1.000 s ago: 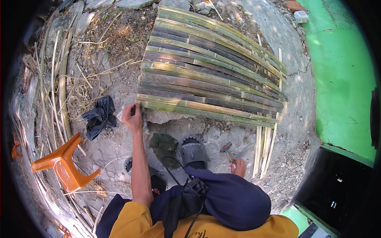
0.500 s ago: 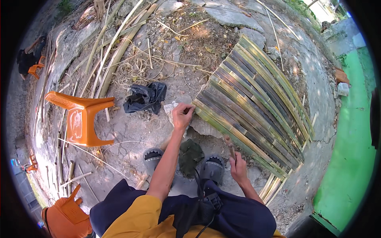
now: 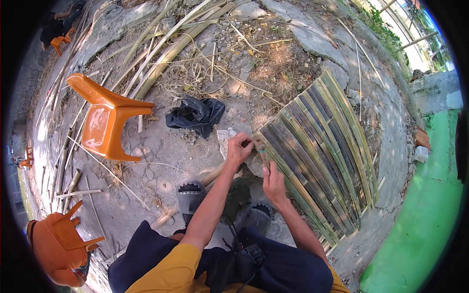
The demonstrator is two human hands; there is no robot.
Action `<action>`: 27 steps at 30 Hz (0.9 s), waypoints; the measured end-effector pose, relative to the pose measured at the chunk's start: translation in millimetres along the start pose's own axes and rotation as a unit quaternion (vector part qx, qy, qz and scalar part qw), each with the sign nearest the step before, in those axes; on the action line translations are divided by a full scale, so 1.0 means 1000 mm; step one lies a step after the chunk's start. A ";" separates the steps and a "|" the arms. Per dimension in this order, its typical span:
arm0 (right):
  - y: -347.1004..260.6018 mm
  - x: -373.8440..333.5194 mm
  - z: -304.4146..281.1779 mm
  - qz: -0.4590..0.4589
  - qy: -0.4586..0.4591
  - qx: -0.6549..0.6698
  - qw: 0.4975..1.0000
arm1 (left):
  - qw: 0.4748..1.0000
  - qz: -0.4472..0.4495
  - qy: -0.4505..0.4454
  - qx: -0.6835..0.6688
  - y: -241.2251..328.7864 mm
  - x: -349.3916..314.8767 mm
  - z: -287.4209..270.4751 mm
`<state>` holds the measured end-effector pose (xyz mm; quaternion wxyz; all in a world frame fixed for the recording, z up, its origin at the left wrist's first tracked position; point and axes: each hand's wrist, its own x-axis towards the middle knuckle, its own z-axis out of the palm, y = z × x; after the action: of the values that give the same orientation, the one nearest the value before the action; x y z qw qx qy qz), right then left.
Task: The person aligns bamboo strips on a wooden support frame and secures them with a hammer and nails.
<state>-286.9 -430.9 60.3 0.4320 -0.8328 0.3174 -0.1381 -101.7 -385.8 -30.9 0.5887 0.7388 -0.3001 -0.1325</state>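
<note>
A panel of split bamboo slats point(image 3: 312, 151) lies to my right, its strips side by side in green, tan and dark brown. At its near left corner, my left hand point(image 3: 239, 149) is closed in a pinch; whatever is between its fingertips is too small to make out. My right hand point(image 3: 274, 184) grips the wooden handle of a hammer point(image 3: 264, 157), which has a teal band near its head. The hammer's head is at the panel corner, close beside my left fingertips. A pale stone block point(image 3: 224, 139) sits by my left hand.
A black plastic bag point(image 3: 195, 115) lies beyond my left hand. Left of it an orange plastic chair point(image 3: 100, 124) is tipped over. Bamboo poles point(image 3: 161, 66) and loose strips litter the ground. Another person in orange point(image 3: 53, 244) is at lower left. A green wall point(image 3: 415, 210) borders the right.
My right hand has raised the hammer up and left to the panel corner by my left hand. My left hand stays pinched there. The whole view has shifted.
</note>
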 end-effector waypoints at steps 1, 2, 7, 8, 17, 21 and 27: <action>0.000 -0.003 0.001 0.004 -0.005 -0.003 1.000 | 1.000 0.005 -0.007 -0.003 0.005 0.000 0.001; 0.001 0.001 0.004 -0.008 0.007 -0.011 1.000 | 1.000 0.003 -0.005 -0.003 0.002 0.001 0.001; 0.006 0.015 0.002 0.021 -0.028 -0.050 0.998 | 0.999 0.038 0.015 -0.021 -0.001 0.000 0.005; -0.004 0.013 -0.003 0.010 -0.014 -0.023 1.000 | 0.999 0.036 0.016 -0.020 0.000 0.000 0.003; -0.003 0.016 -0.001 0.004 -0.004 -0.029 1.000 | 1.000 0.009 -0.010 -0.012 0.001 -0.002 0.003; 0.000 0.013 0.003 -0.026 0.008 -0.026 0.999 | 1.000 -0.013 -0.011 -0.002 -0.001 -0.001 0.000; 0.003 0.007 0.007 0.017 0.000 -0.040 0.999 | 1.000 -0.023 -0.013 -0.007 0.000 -0.002 0.001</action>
<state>-280.0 -432.5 53.3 0.4007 -0.8438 0.3369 -0.1181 -103.7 -385.1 -31.4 0.5867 0.7394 -0.2901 -0.1576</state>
